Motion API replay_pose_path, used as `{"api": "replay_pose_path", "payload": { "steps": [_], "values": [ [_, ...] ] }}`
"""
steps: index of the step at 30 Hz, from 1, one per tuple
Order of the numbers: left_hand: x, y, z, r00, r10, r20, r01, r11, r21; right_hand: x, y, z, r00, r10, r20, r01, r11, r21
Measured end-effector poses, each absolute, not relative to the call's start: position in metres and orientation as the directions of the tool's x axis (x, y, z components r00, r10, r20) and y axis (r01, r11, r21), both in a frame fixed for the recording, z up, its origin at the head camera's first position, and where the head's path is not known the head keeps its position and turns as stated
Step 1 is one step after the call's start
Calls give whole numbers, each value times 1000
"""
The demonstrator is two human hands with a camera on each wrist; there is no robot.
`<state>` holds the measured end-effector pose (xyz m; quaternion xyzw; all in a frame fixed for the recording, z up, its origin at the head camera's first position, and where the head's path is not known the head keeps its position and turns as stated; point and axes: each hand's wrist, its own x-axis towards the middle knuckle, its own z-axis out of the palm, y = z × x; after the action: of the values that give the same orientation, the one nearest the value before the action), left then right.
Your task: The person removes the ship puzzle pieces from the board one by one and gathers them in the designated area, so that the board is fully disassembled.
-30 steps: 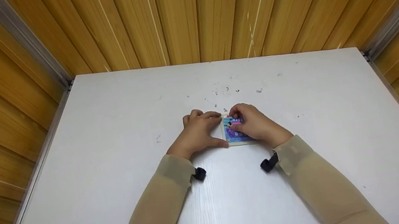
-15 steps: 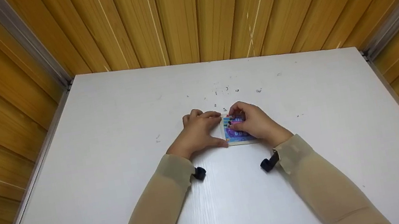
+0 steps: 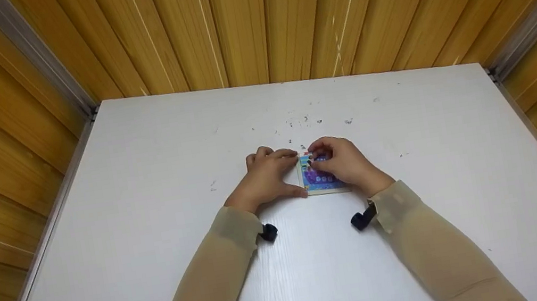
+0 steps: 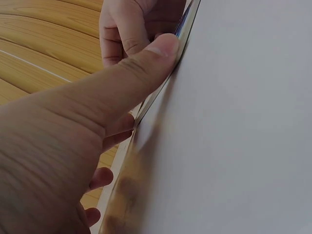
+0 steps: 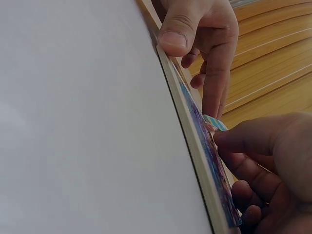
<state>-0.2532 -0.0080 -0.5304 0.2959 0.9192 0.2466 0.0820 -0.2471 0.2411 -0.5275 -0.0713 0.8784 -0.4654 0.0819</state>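
Note:
A small square jigsaw puzzle board with a pale wooden border and a blue and purple picture lies flat on the white table. My left hand holds it at the left side, thumb on the near corner and index finger at the far one. In the left wrist view the left thumb presses against the board's edge. My right hand is over the right part of the picture, hiding some of it. The right wrist view shows its thumb and finger pinching a small printed puzzle piece, tilted up from the board.
The white table surrounds the board, with dark scuff marks beyond it. Yellow wood-look panels stand behind the table and at both sides. Each wrist wears a small black camera.
The right hand's thumb and fingers have shifted slightly away from the near edge, uncovering more of the purple picture. My left hand stays in place, and the board has not moved.

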Motion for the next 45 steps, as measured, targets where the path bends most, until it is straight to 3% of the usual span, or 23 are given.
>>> {"api": "replay_pose_path", "payload": {
  "steps": [4,10,17,31,45],
  "values": [
    [-253,-8,-531,-811,585,-5,505,705,498,-250,245,-528,-989,-136,-54,-19,485,-874],
    [-253,-6,-531,-818,576,-11,494,710,501,-256,256,-528,-998,61,7,14,345,-939],
    [-252,-6,-531,-820,573,-21,487,715,501,-265,281,-528,-978,206,21,54,352,-935],
    [-251,-8,-530,-811,585,-8,504,706,498,-270,338,-531,-968,226,106,63,631,-773],
    [-252,-7,-530,-816,578,-25,489,712,505,-272,346,-530,-982,162,101,41,697,-716]
  ]
}}
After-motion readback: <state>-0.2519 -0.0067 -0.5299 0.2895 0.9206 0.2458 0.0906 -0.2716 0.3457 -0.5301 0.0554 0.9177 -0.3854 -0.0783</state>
